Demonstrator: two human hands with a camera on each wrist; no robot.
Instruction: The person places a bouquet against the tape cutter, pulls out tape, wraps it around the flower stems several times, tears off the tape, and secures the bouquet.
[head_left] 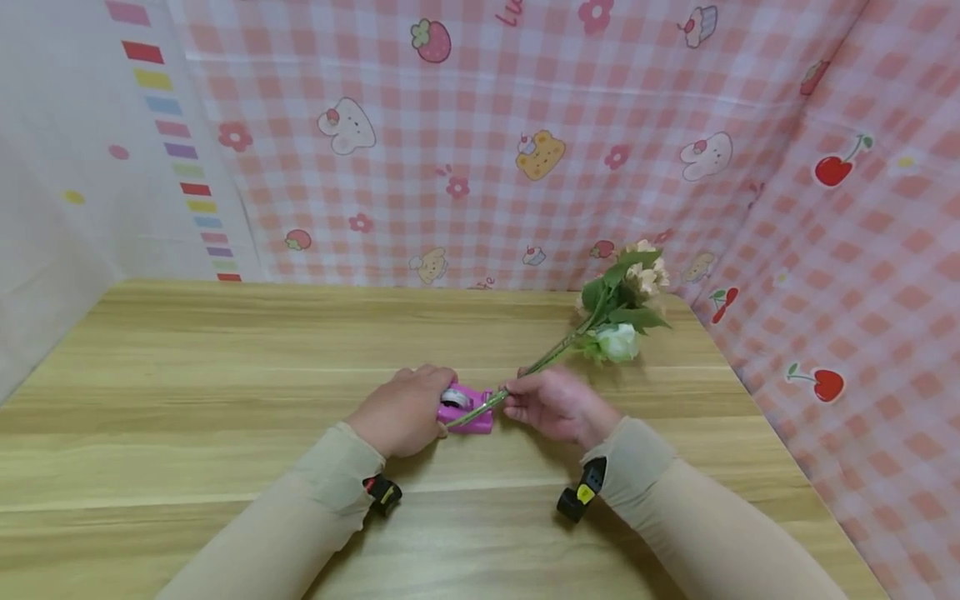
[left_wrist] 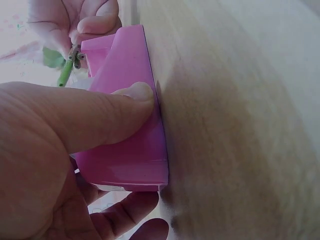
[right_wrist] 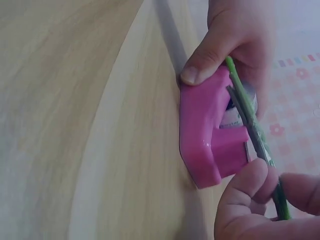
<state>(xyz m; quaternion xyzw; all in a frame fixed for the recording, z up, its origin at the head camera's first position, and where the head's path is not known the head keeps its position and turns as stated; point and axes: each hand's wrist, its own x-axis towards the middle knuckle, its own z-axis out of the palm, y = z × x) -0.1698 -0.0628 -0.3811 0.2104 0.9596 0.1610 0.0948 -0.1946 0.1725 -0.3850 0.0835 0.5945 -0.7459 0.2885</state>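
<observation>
My left hand (head_left: 405, 412) grips the left end of a pink tape dispenser (head_left: 478, 425) standing on the table. In the left wrist view the thumb lies along the side of the dispenser (left_wrist: 127, 75), with fingers around its end. A roll of tape (head_left: 454, 398) sits inside it. My right hand (head_left: 558, 404) pinches a bundle of green flower stems (right_wrist: 254, 132) between thumb and fingers. The cut stem ends slant over the dispenser toward the left hand. Past the right hand, the bunch's blossoms, a pale rose (head_left: 618, 342) and peach flowers (head_left: 647, 277), lean to the upper right among green leaves.
The wooden table (head_left: 225, 375) runs back to a pink checked cloth (head_left: 450, 117) hanging behind it. Another checked cloth (head_left: 885, 292) closes the right side, and a white cloth (head_left: 67, 167) the left. A wrist camera (head_left: 573, 502) is strapped under the right forearm.
</observation>
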